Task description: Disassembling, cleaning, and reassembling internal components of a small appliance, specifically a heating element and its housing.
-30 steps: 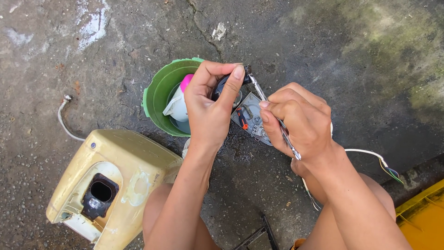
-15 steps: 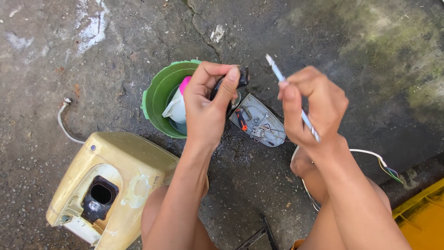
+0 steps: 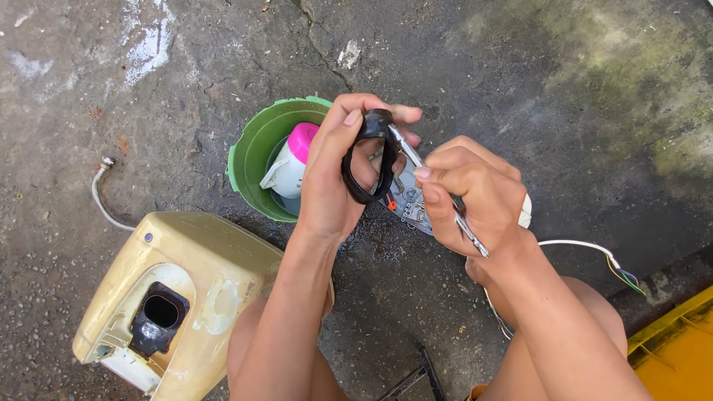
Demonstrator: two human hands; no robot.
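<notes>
Head view: yellowed casing (image 3: 186,282) on the floor, green bucket (image 3: 256,160) beyond. Left hand (image 3: 334,178) pinches a black rubber ring (image 3: 368,156); it looks soft and light, best gripped by its rim. Right hand (image 3: 475,200) clamps a thin screwdriver (image 3: 438,197) against it.

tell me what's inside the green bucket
Inside the green bucket lies a white bottle with a pink cap, and its bottom looks wet. The left hand, holding a black ring, covers the bucket's right part, so anything there is hidden.
</notes>
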